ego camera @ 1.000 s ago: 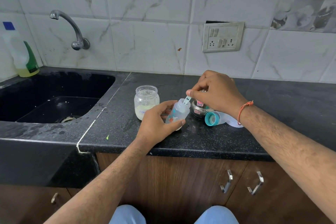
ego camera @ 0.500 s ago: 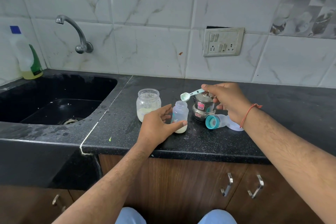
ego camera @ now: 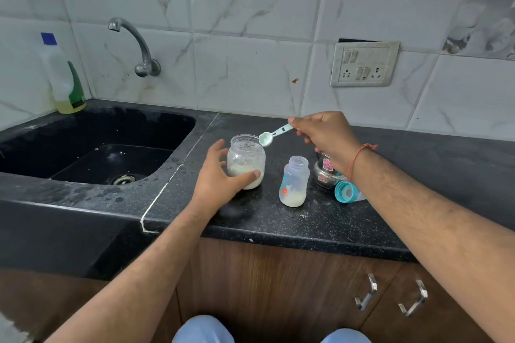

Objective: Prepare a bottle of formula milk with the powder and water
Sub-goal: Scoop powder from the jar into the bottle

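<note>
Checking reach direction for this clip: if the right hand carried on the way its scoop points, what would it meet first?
Most likely the open mouth of the powder jar: the right hand holds the scoop with its bowl at the jar's rim. Whether it is above or just beside the rim is unclear.

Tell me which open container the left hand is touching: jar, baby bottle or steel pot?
The glass jar of powder, leftmost of the three; the left hand wraps it, thumb on its front. The baby bottle and steel pot stand untouched.
</note>
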